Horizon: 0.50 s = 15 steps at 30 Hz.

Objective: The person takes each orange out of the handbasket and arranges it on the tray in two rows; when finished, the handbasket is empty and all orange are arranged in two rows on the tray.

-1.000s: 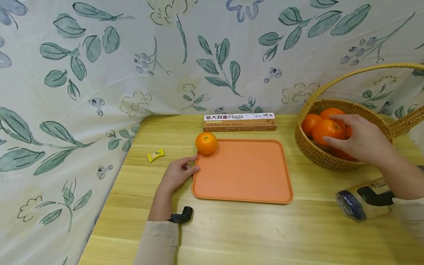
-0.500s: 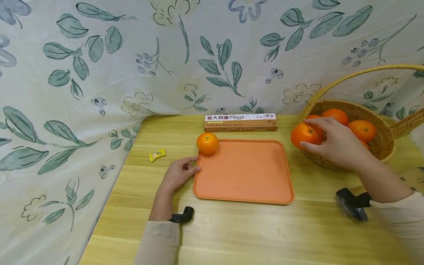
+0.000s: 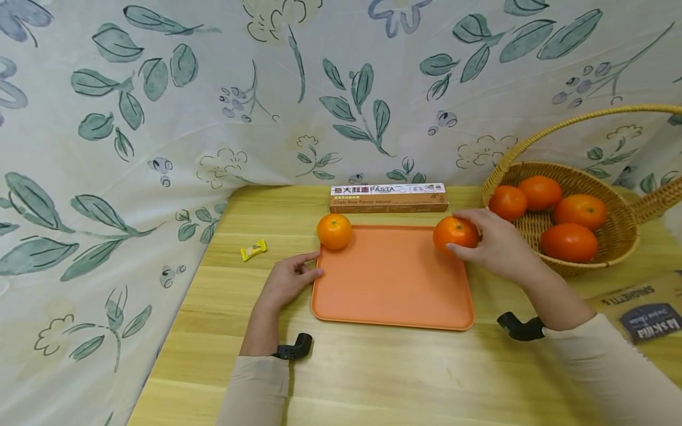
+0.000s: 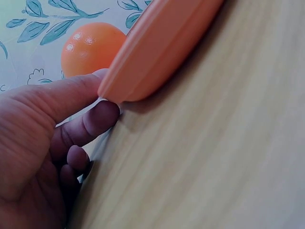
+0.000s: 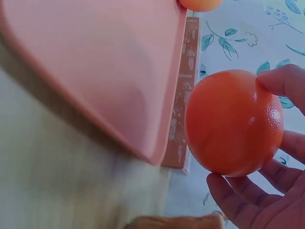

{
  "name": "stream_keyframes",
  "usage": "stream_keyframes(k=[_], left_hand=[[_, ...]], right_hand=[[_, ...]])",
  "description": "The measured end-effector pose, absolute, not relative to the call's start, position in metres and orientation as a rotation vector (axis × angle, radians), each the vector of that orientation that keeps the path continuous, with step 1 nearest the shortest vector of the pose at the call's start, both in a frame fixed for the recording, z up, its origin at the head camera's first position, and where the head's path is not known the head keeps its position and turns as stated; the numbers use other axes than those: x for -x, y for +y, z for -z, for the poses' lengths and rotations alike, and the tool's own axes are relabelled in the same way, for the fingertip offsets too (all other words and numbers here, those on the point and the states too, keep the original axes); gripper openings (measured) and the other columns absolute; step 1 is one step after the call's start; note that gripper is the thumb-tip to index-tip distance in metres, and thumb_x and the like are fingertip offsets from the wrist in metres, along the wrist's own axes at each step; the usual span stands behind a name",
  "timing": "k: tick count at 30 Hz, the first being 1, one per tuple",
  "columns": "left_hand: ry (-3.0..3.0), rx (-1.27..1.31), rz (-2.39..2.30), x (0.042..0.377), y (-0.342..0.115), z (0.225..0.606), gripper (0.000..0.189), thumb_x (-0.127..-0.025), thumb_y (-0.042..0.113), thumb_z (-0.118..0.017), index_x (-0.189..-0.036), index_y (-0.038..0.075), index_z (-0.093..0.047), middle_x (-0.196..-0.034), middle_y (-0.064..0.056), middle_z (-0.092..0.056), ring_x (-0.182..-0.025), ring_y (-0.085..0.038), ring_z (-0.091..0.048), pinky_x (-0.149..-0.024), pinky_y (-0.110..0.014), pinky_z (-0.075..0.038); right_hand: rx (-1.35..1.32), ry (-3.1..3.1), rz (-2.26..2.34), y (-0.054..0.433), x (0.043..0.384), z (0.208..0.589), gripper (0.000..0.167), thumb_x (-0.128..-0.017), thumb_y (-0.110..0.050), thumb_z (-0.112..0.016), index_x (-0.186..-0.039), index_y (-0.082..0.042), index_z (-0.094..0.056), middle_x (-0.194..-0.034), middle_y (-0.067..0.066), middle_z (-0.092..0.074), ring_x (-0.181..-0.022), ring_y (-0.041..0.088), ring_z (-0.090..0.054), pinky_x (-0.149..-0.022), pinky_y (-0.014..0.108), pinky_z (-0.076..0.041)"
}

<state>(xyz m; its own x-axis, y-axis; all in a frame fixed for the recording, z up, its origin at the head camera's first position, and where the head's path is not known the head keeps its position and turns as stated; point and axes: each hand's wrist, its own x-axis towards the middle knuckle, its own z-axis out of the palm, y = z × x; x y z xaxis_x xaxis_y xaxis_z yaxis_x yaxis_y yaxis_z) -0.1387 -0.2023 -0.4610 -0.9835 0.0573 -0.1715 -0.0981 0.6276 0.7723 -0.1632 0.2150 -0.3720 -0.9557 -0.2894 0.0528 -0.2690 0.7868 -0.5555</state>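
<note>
My right hand (image 3: 498, 242) holds an orange (image 3: 455, 232) between thumb and fingers, above the right back corner of the orange-coloured tray (image 3: 391, 284). In the right wrist view the held orange (image 5: 233, 123) is apart from the tray (image 5: 109, 57). A second orange (image 3: 334, 231) sits at the tray's left back corner. On the tray's left edge, my left hand (image 3: 286, 279) pinches the rim. The left wrist view shows the thumb over the rim (image 4: 143, 62) and a fingertip below it.
A wicker basket (image 3: 620, 254) with several oranges stands at the right, its tall handle arching over. Behind the tray lies a pasta box (image 3: 389, 199). A spaghetti packet (image 3: 647, 313) lies front right, and a small yellow wrapped sweet (image 3: 253, 249) at left.
My right hand has lifted an orange out of the basket and carried it left to the tray's back right corner. The left hand has stayed at the tray rim.
</note>
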Motion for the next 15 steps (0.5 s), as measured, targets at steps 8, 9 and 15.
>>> stream_keyframes(k=[8,9,15], left_hand=[[2.660,0.037,-1.298,0.139,-0.202,0.461,0.044,-0.093,0.036,-0.076,-0.135,0.029,-0.069,-0.079,0.000,-0.064,-0.067,-0.017,-0.048,-0.062,-0.028,-0.036],[2.659,0.036,-1.300,0.139,-0.202,0.461,0.044,-0.093,0.036,-0.076,-0.135,0.029,-0.069,-0.079,-0.001,-0.064,-0.067,-0.017,-0.048,-0.061,-0.028,-0.036],[2.663,0.031,-1.309,0.139,-0.203,0.462,0.044,-0.092,0.035,-0.077,-0.135,0.028,-0.069,-0.079,-0.001,-0.064,-0.066,-0.016,-0.048,-0.061,-0.027,-0.036]], right_hand=[[0.424,2.892,1.044,0.186,0.159,0.400,0.067,-0.088,-0.033,-0.081,-0.144,-0.005,-0.055,-0.144,0.021,-0.053,-0.120,0.040,-0.057,-0.096,0.057,-0.050],[0.413,2.882,1.062,0.181,0.158,0.402,0.068,-0.089,-0.033,-0.081,-0.144,-0.005,-0.054,-0.144,0.021,-0.053,-0.120,0.040,-0.057,-0.096,0.057,-0.051],[0.329,2.862,1.162,0.150,0.156,0.410,0.069,-0.089,-0.032,-0.080,-0.147,-0.007,-0.053,-0.147,0.021,-0.052,-0.126,0.041,-0.053,-0.101,0.059,-0.049]])
